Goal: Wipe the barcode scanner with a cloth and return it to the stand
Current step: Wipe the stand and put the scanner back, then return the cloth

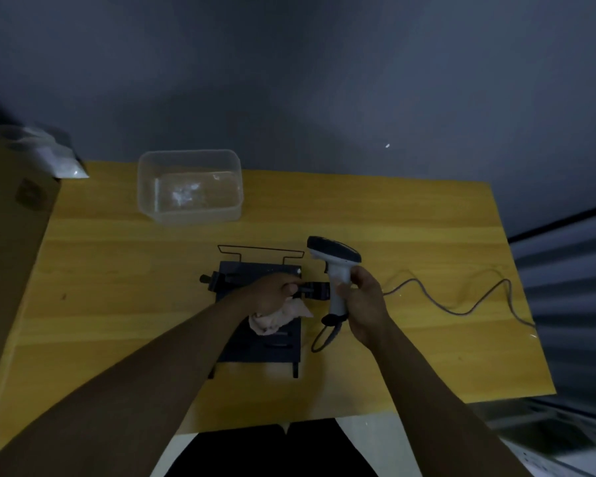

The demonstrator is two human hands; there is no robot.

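Right now the right hand [365, 301] is wrapped around the white handle of the barcode scanner [334, 266] and holds it up off the table [117, 270], just beside the stand [255, 342]. The scanner's dark head points up and away. Its grey cord [461, 304] runs off across the table to the right. The left hand [272, 290] is closed on a pale, bunched cloth [272, 320] over the black stand. The cloth is not touching the scanner. I cannot tell if the wiping is finished or has not begun. What is left for sure is putting the scanner back in the stand. A clear plastic box [190, 187] sits far back on the table.
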